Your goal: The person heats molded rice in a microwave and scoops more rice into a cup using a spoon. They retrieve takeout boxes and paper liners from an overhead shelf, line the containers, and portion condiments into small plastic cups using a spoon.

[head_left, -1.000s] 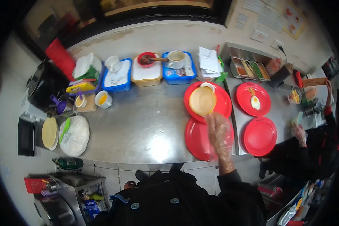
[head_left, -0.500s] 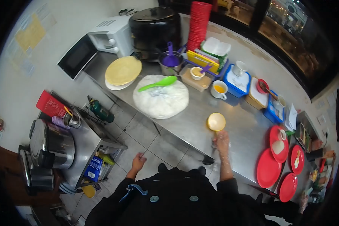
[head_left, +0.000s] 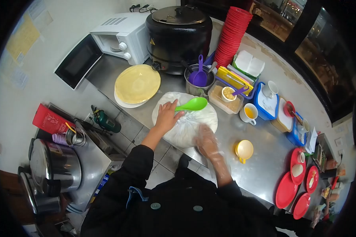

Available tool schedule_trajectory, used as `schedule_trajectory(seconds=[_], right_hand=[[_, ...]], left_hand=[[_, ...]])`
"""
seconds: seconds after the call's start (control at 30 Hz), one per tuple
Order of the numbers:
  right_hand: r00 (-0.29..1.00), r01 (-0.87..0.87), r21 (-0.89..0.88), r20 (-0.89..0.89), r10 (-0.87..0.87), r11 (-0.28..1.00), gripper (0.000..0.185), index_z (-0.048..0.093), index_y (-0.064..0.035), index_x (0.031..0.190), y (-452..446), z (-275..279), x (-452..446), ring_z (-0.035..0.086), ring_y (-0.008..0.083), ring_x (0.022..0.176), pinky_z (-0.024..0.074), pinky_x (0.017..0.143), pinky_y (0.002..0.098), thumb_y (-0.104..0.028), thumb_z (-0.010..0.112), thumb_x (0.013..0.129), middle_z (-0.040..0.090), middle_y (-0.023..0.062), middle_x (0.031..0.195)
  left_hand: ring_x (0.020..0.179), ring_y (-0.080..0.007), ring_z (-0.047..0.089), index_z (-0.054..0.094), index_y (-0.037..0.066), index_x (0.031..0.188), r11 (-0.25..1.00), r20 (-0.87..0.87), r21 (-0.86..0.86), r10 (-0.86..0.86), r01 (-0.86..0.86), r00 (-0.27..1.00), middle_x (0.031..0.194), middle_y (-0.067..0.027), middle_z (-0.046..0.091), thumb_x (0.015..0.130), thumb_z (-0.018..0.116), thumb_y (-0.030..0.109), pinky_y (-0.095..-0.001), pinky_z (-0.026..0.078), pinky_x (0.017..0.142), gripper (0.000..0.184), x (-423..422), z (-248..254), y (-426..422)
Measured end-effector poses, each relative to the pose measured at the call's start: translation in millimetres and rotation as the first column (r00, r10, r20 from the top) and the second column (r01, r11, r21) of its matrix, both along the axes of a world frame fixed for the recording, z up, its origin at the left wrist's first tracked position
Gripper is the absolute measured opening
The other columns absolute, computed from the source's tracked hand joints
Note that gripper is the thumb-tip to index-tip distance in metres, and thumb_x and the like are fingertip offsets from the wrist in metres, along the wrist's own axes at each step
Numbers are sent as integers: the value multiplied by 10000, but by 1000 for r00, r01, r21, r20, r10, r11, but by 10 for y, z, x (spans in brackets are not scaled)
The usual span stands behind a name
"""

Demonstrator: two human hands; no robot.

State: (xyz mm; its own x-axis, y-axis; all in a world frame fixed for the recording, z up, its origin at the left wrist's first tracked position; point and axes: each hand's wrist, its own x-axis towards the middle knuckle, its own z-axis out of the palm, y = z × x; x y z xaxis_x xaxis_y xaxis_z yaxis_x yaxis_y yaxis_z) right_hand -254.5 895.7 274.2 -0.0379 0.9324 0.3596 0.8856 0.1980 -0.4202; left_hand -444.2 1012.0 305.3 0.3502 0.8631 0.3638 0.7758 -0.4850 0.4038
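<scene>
A tied, pale, bulging plastic bag (head_left: 188, 132) rests on the steel counter, with a bright green spoon (head_left: 196, 104) lying across its top. My bare left hand (head_left: 168, 117) is over the spoon's handle, thumb on one side and fingers on the other; the handle's end is hidden beneath it. At the bag's front right side is my right hand (head_left: 209, 144) in a clear plastic glove. Motion smears its fingers, so their grip cannot be made out. To its right a yellow cup (head_left: 244, 150) stands upright on the counter, apart from both hands.
Behind the bag are yellow plates (head_left: 137, 83), a black soup kettle (head_left: 178, 41) and a steel pot (head_left: 194, 85) with purple utensils. A white mug (head_left: 248, 113) holds yellow liquid. Red plates (head_left: 286, 190) lie at right, near another person's gloved hand (head_left: 317, 215). A microwave (head_left: 122, 37) stands open.
My left hand has risen from beside the counter onto the spoon's handle. My right hand has left the yellow cup and moved left to the bag. The view has shifted.
</scene>
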Motion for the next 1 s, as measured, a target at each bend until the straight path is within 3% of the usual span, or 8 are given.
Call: schedule_trajectory(seconds=[0.13,0.3,0.37,0.47,0.53,0.6,0.7,1.0], right_hand=[[981,-27,-587,140,134,809,473,535,-11,1189,350,426,82,573,353,987,448,882,412,-305,603,825,609,204,1062],[982,-19,-383,-181,-55,923,499,542,-10,1181,343,599,-212,591,282,908,462,833,369,-399,584,872,627,156,1011],[135,-117,-327,-941,-311,938,446,588,8,1046,359,623,-539,580,236,958,452,799,368,-413,557,900,624,127,976],[23,167,-288,-955,-295,943,449,559,5,1163,468,590,-393,573,140,806,453,686,279,-377,527,930,627,81,954],[33,343,-183,-978,-206,921,427,569,2,1171,468,485,-192,568,120,742,445,643,249,-351,529,934,634,81,936],[487,277,-403,-723,-489,872,340,622,-34,1092,440,437,-99,532,75,613,430,533,231,-316,556,915,627,27,851],[574,51,-495,-697,-431,868,343,654,-32,1017,550,637,-463,489,46,577,385,469,218,-342,609,877,605,7,782],[938,290,-207,-131,-320,935,254,621,40,827,612,802,-632,614,333,682,454,635,409,-214,620,824,605,226,740]], left_hand=[[970,-303,503,561,32,1088,972,-134,-223,-103,72,986,1002,-109,546,824,627,269,-454,370,871,361,-80,88,127],[927,-312,513,566,48,1032,965,224,-156,-173,211,959,983,-138,541,810,619,165,-427,405,837,257,16,307,-24],[944,-322,512,564,51,1033,909,151,-18,-409,416,900,977,-144,536,797,638,175,-414,435,824,276,156,242,-285],[956,-335,506,553,38,1035,877,283,87,-477,473,832,1043,-144,513,744,701,192,-408,438,816,361,149,471,-244],[957,-325,509,561,42,1028,888,261,-53,-429,457,865,1026,-138,519,720,723,207,-400,442,814,386,3,280,-39],[922,-288,539,580,51,972,854,247,-227,-414,467,876,942,-112,546,682,753,204,-379,458,790,370,-63,-48,132],[842,-273,579,585,45,933,758,378,-58,-585,649,718,890,-101,575,682,737,137,-348,483,741,307,-108,-100,292],[769,-165,601,584,31,933,799,671,-88,-394,595,629,903,-84,615,634,735,4,-270,492,685,336,-127,31,117]])
